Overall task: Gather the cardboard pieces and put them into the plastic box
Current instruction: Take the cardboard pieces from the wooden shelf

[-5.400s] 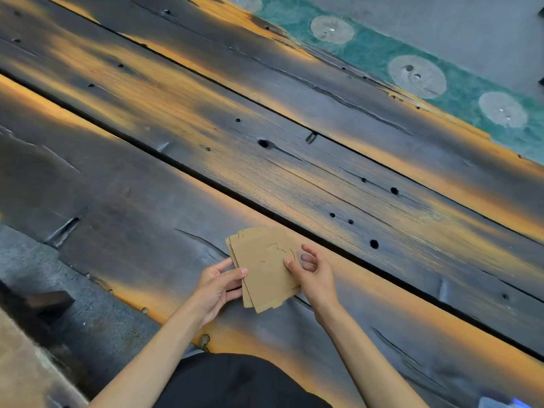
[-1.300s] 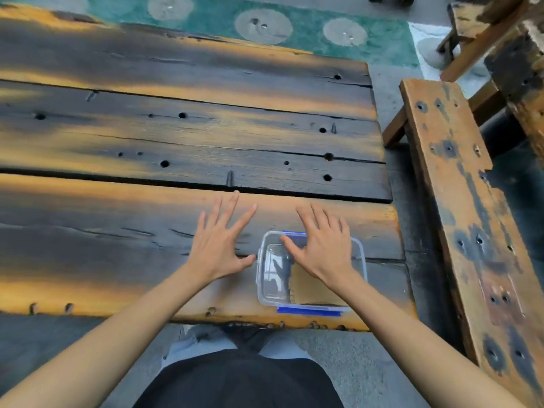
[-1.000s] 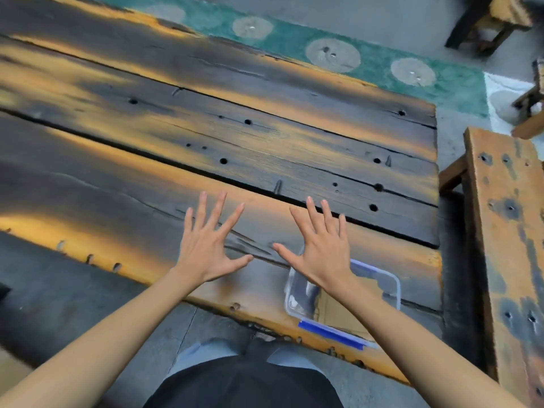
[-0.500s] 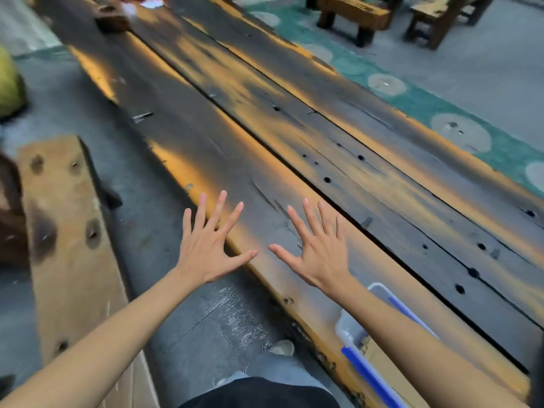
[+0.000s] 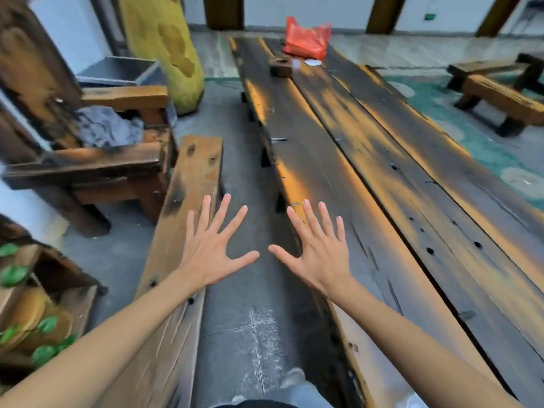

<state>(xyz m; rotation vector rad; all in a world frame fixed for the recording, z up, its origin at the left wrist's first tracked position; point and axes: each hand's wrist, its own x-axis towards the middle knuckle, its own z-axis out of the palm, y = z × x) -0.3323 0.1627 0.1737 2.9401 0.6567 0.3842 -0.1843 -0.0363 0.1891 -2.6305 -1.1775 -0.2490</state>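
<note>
Both hands up in front of me, palms down, nothing in either. Left hand point(image 5: 213, 248) has its fingers point(image 5: 206, 212) spread wide and released; it hangs over the gap between the wooden bench point(image 5: 179, 231) on my left and the table point(image 5: 382, 201). Right hand point(image 5: 316, 251) is the same: splayed, released, holding nothing, hovering over the near left edge of the table. Thumbs point toward each other, near but apart.

Task items: I can't see the plastic box or the cardboard pieces anywhere in this view, so I can't say where they sit.

The table is long dark planks with orange streaks and small holes, running away from me. At its far end: a red plastic bag point(image 5: 307, 36), a small dark wooden block point(image 5: 281, 64) just in front of it, and something pale and flat beside the block; too blurred to name, possibly a lid or paper.

Grey tiled floor point(image 5: 250, 319) between bench and table. On the left: a heavy wooden chair point(image 5: 97, 154) with grey cloth point(image 5: 109, 129) bunched on the seat, a grey bin point(image 5: 117, 70) behind it, and a yellow pillar-like object point(image 5: 167, 45). Green leaves point(image 5: 13, 273) at the lower left edge. Another low wooden bench point(image 5: 497, 92) at the far right on a green patterned mat point(image 5: 459, 128). Frame is motion-blurred at the edges.
</note>
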